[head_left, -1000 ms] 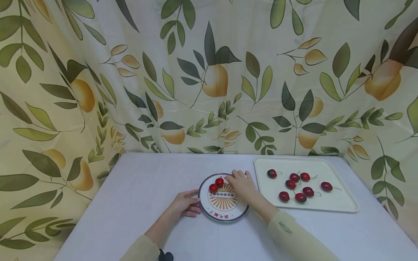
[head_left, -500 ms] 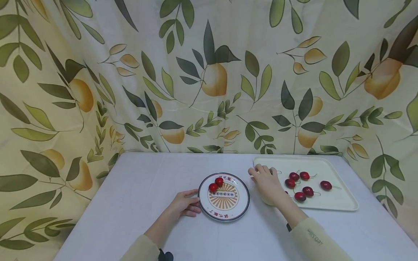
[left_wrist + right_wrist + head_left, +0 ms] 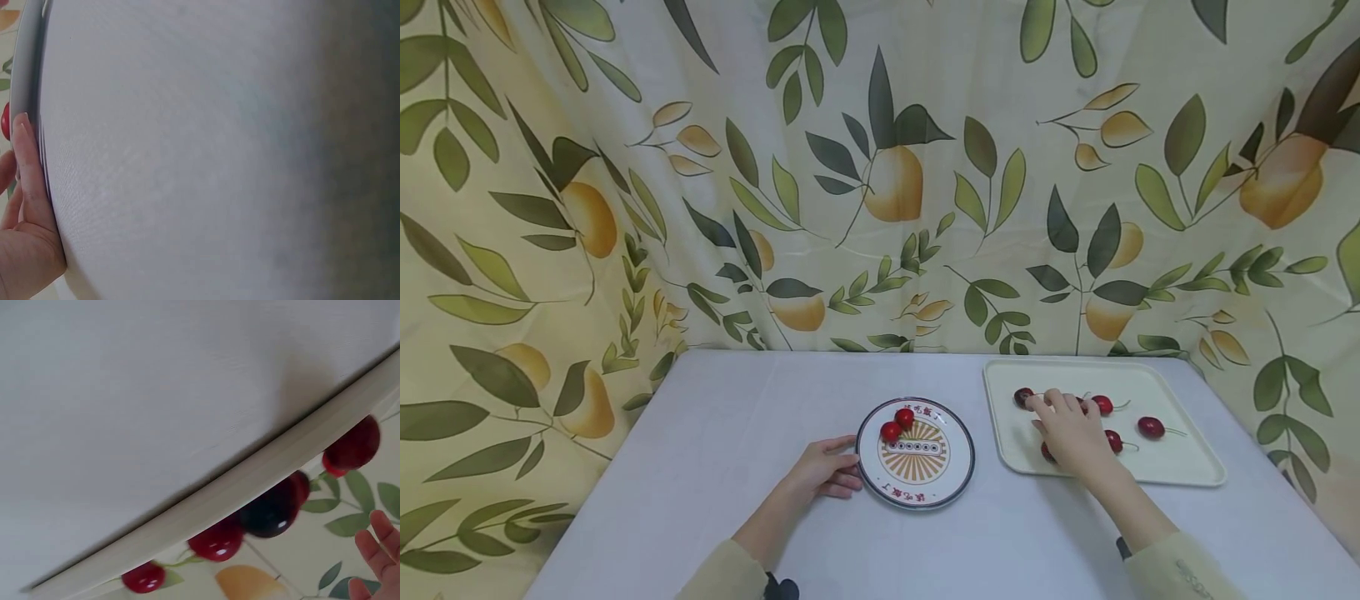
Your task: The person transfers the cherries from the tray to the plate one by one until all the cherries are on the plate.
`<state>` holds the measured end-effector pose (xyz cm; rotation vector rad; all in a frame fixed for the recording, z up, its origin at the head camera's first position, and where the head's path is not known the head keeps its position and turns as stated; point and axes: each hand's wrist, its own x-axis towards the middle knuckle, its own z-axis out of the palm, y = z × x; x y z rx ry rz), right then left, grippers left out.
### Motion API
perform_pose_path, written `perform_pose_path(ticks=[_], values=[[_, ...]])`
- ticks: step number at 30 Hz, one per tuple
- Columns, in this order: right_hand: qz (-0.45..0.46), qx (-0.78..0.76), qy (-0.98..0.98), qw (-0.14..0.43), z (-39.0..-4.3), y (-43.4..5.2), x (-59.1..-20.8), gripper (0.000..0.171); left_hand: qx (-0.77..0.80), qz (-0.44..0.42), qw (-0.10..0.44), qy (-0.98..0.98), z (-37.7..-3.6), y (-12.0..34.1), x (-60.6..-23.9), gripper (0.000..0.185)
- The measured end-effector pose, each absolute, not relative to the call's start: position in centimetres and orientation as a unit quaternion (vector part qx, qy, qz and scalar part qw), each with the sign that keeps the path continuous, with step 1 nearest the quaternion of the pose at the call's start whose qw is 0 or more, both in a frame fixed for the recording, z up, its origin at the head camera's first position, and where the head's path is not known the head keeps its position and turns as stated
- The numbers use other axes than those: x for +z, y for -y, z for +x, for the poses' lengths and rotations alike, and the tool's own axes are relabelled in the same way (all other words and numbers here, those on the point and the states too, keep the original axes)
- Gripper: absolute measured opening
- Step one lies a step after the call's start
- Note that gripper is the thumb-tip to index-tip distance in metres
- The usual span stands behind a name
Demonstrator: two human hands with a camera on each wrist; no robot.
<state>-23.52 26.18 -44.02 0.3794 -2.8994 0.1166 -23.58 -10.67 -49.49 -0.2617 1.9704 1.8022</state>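
White-clothed table (image 3: 715,467), patterned plate (image 3: 916,492), cream tray (image 3: 1180,467), left hand (image 3: 823,472) resting

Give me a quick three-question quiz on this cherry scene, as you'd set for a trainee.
1. How many cherries lie on the round plate?
2. True or false: the left hand grips a cherry.
3. Over which does the right hand reach: A) the plate, B) the cream tray, C) the bare tablecloth?

Key:
1. Two.
2. False; it rests on the tablecloth by the plate's rim, holding nothing.
3. B; its fingers lie among the tray's cherries.
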Motion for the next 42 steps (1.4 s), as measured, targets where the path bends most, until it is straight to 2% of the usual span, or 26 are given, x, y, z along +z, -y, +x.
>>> perform_pose_path(ticks=[5,13,22,34,42], values=[[0.111,0.045,0.986,0.112,-23.0,-28.5,-44.2,0.027,0.655,-0.099,0.228,-0.713,-23.6,10.7,-49.5,0.053],[0.057,0.047,0.991,0.110,-22.2,-32.7,-44.4,0.037,0.651,-0.098,0.228,-0.717,-23.4,10.7,-49.3,0.053],[0.009,0.061,0.994,0.087,-21.0,-36.9,-45.1,0.031,0.644,-0.104,0.227,-0.723,-23.6,10.5,-49.5,0.051],[0.006,0.048,0.997,0.059,-20.5,-38.6,-46.0,0.038,0.641,-0.113,0.226,-0.725,-23.5,10.5,-49.3,0.052],[0.032,0.040,0.998,0.043,-20.7,-38.7,-46.6,0.028,0.640,-0.108,0.227,-0.726,-23.4,10.5,-49.2,0.051]])
